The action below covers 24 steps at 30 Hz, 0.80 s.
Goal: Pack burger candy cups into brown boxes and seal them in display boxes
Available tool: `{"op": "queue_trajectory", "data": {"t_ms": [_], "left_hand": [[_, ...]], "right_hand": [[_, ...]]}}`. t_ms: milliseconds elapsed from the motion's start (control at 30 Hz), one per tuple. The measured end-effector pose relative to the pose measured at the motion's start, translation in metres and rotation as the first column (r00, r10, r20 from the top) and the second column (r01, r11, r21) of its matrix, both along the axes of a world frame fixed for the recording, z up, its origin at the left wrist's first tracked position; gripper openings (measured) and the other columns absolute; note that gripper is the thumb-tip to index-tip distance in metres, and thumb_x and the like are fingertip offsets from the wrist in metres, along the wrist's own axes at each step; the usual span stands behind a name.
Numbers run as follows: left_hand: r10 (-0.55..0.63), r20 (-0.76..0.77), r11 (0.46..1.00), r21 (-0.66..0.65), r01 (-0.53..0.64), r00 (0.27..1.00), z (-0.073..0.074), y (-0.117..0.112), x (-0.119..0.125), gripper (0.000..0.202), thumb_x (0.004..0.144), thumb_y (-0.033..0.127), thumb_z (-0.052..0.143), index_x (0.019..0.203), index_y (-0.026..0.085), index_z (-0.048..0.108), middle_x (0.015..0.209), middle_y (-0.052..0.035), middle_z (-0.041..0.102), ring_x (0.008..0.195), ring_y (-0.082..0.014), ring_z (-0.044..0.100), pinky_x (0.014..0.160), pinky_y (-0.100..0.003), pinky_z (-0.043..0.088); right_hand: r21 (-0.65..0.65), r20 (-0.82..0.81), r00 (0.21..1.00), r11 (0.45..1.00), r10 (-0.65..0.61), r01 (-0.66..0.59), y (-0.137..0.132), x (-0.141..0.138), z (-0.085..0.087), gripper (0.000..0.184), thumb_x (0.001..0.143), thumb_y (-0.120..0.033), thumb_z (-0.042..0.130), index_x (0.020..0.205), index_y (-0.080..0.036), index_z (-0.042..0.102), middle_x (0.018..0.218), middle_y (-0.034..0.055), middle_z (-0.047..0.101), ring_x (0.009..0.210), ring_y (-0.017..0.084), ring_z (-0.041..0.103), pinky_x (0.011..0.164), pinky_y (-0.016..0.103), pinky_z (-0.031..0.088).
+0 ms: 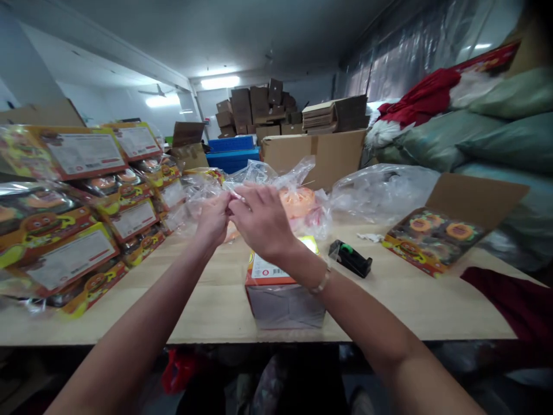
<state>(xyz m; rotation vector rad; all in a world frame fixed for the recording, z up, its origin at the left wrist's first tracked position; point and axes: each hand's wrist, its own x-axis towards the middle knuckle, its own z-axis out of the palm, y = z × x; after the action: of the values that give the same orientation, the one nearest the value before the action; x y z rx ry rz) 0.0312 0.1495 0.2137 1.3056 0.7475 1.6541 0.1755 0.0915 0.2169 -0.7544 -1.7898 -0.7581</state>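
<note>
Clear, crumpled plastic bagging (185, 202), mid-table past the fingertips

Through the head camera I see the bagging spread in a loose heap across the pale wood-grain table (380, 317), directly beyond my hands and out to either side of them. It is too slack to show one long axis. Round orange pieces (298, 202) show through it, just beyond the right knuckles.

My left hand (215, 216) and right hand (265, 222) meet in front of the heap, thumbs and fingertips drawn together at one spot. The left fingers are bent into a pinch; the right ones curl over and down toward them. Whether an edge of film sits between the tips I cannot tell — the right hand hides part of that spot. Nor can I tell which hand is nearer the bagging, since it lies behind both.

An orange-and-yellow printed carton with a plain whitish end (285, 305) stands nearer me, below the right hand and wrist — its top partly covered from view, its whitish end facing me. Just right of it lies a black tape dispenser with a green hub (351, 259). Stacked burger-print packs (82, 259) rise at left; an open-lidded display box (432, 239) sits at right.
</note>
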Motion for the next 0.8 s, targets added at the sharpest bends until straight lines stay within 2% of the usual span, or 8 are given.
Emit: {"op": "queue_trajectory", "data": {"t_ms": [100, 167, 233, 333, 500, 633, 733, 800], "left_hand": [[-0.072, 0.015, 0.995, -0.073, 0.073, 0.997, 0.001, -0.011, -0.002, 0.022, 0.079, 0.033, 0.070, 0.071, 0.015, 0.061, 0.065, -0.0009, 0.066, 0.067, -0.0130, 0.064, 0.064, -0.022, 0.050], [-0.187, 0.021, 0.972, -0.144, 0.188, 0.982, 0.000, -0.019, -0.006, 0.025, 0.073, 0.037, 0.076, 0.071, 0.014, 0.064, 0.067, -0.0028, 0.068, 0.070, -0.0147, 0.066, 0.070, -0.025, 0.054], [-0.273, -0.013, 0.950, -0.160, 0.267, 0.962, -0.003, -0.026, -0.010, 0.026, 0.061, 0.028, 0.084, 0.075, 0.013, 0.069, 0.075, -0.0045, 0.072, 0.077, -0.0152, 0.068, 0.076, -0.025, 0.055], [-0.278, -0.059, 0.952, -0.152, 0.267, 0.959, -0.010, -0.030, -0.010, 0.029, 0.052, 0.014, 0.086, 0.078, 0.013, 0.073, 0.082, -0.0039, 0.074, 0.079, -0.0131, 0.068, 0.078, -0.021, 0.054], [-0.308, -0.079, 0.941, -0.174, 0.292, 0.948, -0.009, -0.026, -0.010, 0.027, 0.060, 0.016, 0.082, 0.086, 0.013, 0.075, 0.086, -0.0042, 0.074, 0.080, -0.0125, 0.067, 0.082, -0.023, 0.055], [-0.386, -0.145, 0.916, -0.178, 0.359, 0.911, -0.003, -0.028, -0.013, 0.026, 0.063, 0.015, 0.077, 0.089, 0.014, 0.073, 0.086, -0.0043, 0.072, 0.079, -0.0135, 0.067, 0.080, -0.024, 0.056], [-0.366, -0.149, 0.924, -0.173, 0.340, 0.919, 0.000, -0.034, -0.011, 0.041, 0.063, 0.012, 0.074, 0.104, 0.015, 0.070, 0.094, -0.0045, 0.071, 0.087, -0.0149, 0.067, 0.084, -0.025, 0.056], [-0.327, -0.162, 0.934, -0.204, 0.292, 0.931, 0.002, -0.038, -0.009, 0.060, 0.064, 0.009, 0.071, 0.123, 0.015, 0.062, 0.097, -0.0044, 0.071, 0.090, -0.0147, 0.067, 0.088, -0.027, 0.055]], "right_hand": [[-0.132, 0.073, 0.997, 0.991, 0.014, -0.004, 0.040, -0.022, -0.005, 0.018, 0.101, -0.022, 0.050, 0.105, -0.019, 0.068, 0.107, 0.0069, 0.070, 0.100, 0.023, 0.059, 0.092, 0.038, 0.040], [-0.190, 0.096, 0.994, 0.981, 0.057, -0.038, 0.058, -0.018, -0.008, 0.020, 0.102, -0.024, 0.051, 0.099, -0.019, 0.070, 0.098, 0.0057, 0.070, 0.091, 0.021, 0.060, 0.084, 0.035, 0.041], [-0.206, 0.116, 0.989, 0.976, 0.093, -0.067, 0.065, -0.009, -0.009, 0.021, 0.101, -0.024, 0.053, 0.092, -0.019, 0.071, 0.092, 0.0053, 0.070, 0.088, 0.019, 0.060, 0.080, 0.033, 0.041], [-0.177, 0.122, 0.987, 0.981, 0.107, -0.084, 0.063, 0.003, -0.013, 0.022, 0.101, -0.022, 0.052, 0.091, -0.019, 0.072, 0.088, 0.0047, 0.070, 0.086, 0.018, 0.061, 0.078, 0.032, 0.041], [-0.102, 0.225, 0.964, 0.988, 0.139, -0.119, 0.060, 0.015, -0.022, 0.025, 0.104, -0.028, 0.048, 0.112, -0.019, 0.070, 0.110, 0.0082, 0.071, 0.099, 0.020, 0.062, 0.086, 0.035, 0.044], [-0.106, 0.356, 0.926, 0.990, 0.126, -0.094, 0.056, 0.020, -0.026, 0.035, 0.101, -0.035, 0.052, 0.127, -0.012, 0.061, 0.124, 0.0162, 0.065, 0.111, 0.026, 0.058, 0.096, 0.042, 0.042], [-0.056, 0.320, 0.944, 0.996, 0.082, -0.068, 0.051, 0.020, -0.029, 0.032, 0.104, -0.028, 0.047, 0.130, -0.013, 0.058, 0.130, 0.0160, 0.062, 0.116, 0.025, 0.055, 0.100, 0.043, 0.038], [-0.044, 0.288, 0.954, 0.996, 0.084, -0.074, 0.049, 0.018, -0.031, 0.029, 0.105, -0.023, 0.043, 0.125, -0.015, 0.061, 0.120, 0.0125, 0.066, 0.109, 0.023, 0.057, 0.096, 0.040, 0.038]]}}
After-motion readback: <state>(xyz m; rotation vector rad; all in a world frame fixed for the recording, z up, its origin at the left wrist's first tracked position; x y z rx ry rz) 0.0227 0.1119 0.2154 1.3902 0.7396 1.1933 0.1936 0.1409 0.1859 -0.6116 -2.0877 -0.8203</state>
